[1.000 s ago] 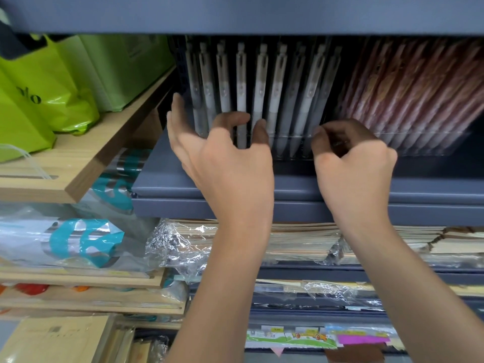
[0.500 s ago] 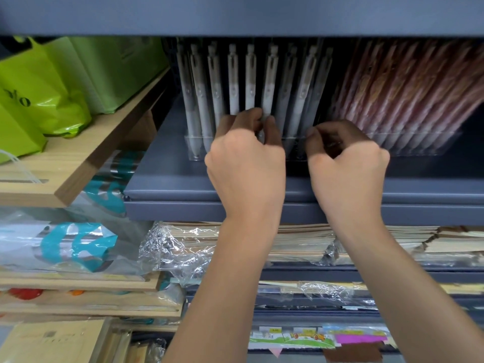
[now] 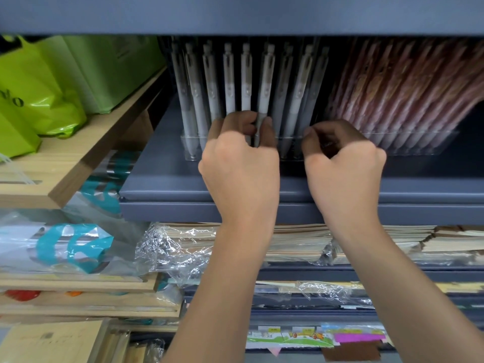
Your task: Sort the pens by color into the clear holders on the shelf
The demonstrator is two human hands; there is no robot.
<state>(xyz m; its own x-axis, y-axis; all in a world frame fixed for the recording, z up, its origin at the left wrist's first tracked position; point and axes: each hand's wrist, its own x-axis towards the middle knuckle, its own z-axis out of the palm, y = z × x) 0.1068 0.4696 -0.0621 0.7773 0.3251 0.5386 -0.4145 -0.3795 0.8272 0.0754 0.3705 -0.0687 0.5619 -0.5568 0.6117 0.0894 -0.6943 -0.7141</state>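
White pen [image 3: 265, 95]: my left hand [image 3: 239, 163] pinches its lower barrel; it stands in the clear holder [image 3: 189, 149].
Right hand [image 3: 343, 163]: fingers curled at the holder's front; whether they grip anything, I cannot tell.
Shelf [image 3: 162, 179]: grey; pink pens [image 3: 392, 100] stand just right.

1 head-worn wide-angle camera looks forward and slightly down, close to the grey shelf [image 3: 162, 180].

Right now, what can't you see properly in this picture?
Head view:
- Tips of the slim white plastic pens: behind the left hand, which pinches one.
- Whether the right hand holds anything: hidden by its curled fingers.
- Reddish-brown pens: blurred together.
- Lettering on the shiny green plastic bag: cut by the left edge.
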